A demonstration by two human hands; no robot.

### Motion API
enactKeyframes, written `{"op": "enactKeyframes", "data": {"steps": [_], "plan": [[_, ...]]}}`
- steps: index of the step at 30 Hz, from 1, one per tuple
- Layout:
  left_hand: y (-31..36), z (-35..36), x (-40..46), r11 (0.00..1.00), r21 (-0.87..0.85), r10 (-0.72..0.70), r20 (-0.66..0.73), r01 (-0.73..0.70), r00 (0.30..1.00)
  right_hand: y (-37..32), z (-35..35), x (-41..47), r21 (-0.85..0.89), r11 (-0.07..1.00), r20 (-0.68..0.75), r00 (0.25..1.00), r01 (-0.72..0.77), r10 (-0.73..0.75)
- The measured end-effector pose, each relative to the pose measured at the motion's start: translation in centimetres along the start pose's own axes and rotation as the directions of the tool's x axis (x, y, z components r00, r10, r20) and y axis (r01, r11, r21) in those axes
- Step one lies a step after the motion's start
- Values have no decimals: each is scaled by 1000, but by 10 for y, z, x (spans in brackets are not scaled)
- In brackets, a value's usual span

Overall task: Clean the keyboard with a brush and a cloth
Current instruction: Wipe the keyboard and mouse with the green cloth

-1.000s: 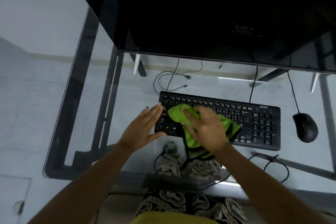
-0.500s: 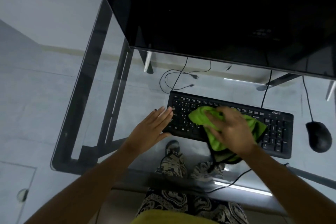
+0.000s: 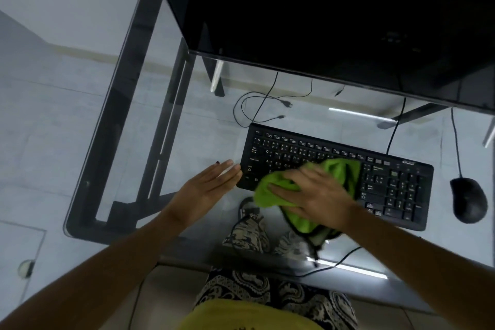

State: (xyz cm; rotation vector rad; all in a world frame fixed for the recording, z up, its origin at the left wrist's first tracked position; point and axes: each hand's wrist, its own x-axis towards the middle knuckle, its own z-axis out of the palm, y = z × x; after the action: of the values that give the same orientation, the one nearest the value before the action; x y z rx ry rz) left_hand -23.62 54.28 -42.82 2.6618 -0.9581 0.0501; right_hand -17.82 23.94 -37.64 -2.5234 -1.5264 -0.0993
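A black keyboard (image 3: 388, 179) lies on the glass desk (image 3: 187, 126). My right hand (image 3: 313, 193) presses a bright green cloth (image 3: 340, 169) onto the keyboard's front middle, and the cloth hangs over the near edge. My left hand (image 3: 209, 190) lies flat with its fingers together, the fingertips touching the keyboard's left end. The keys under the cloth and the hand are hidden. No brush is in view.
A black mouse (image 3: 468, 199) sits to the right of the keyboard. A large dark monitor (image 3: 334, 13) looms over the desk's far side. Cables (image 3: 257, 107) lie behind the keyboard. My legs and feet show through the glass.
My right hand has slid the green cloth along the keyboard, first toward the right and then back toward the front edge. My left hand stays at the keyboard's left end. The view has shifted.
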Motion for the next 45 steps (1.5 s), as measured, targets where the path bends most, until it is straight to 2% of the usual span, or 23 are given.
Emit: {"op": "enactKeyframes", "data": {"steps": [4,8,11,16,18,20,22,24,26,28,29,33,38,41,43,45], "plan": [[5,0,4,1000,-4,-18,10,18,1000,38,-24,-58,-9,999,55,998,32,-31],[6,-3,4,999,-37,-38,11,38,999,5,0,-9,-41,999,-35,999,32,-33],[4,-1,1,999,-33,-16,-10,15,1000,-14,21,23,-53,997,4,998,58,-57],[3,1,0,1000,-22,-14,-16,13,1000,35,-13,-49,1,996,39,995,92,-92],[6,0,2,999,-24,-25,-20,24,999,49,-23,-70,10,999,67,997,30,-31],[6,0,2,1000,-24,-20,-29,20,999,48,-23,-62,-9,998,36,997,-63,64],[5,1,2,1000,-19,-16,-34,16,999,41,-17,-32,-9,970,-44,969,-244,243],[5,2,2,1000,-13,-18,-29,18,999,35,-11,9,15,888,-132,880,-459,457],[4,2,2,1000,-11,-17,-34,17,999,33,-6,45,54,754,-167,738,-655,653],[5,2,1,1000,-10,-24,-46,23,999,24,-1,63,91,661,-190,638,-745,746],[5,2,0,1000,-10,-30,-51,29,998,15,3,62,97,662,-186,640,-743,746],[8,2,-2,999,-20,-42,-80,41,996,-30,6,28,78,795,-119,786,-602,606],[5,-3,4,997,10,-69,-142,72,987,-27,4,57,34,817,-83,813,-575,576],[24,-5,8,983,-27,-185,-101,183,977,-7,-5,40,-56,877,-87,877,-477,472],[46,-4,21,976,7,-217,-40,217,975,18,-16,-4,-75,821,-128,822,-565,554],[68,-1,39,987,34,-162,54,160,985,44,-29,-51,-89,675,-174,678,-733,714]]}}
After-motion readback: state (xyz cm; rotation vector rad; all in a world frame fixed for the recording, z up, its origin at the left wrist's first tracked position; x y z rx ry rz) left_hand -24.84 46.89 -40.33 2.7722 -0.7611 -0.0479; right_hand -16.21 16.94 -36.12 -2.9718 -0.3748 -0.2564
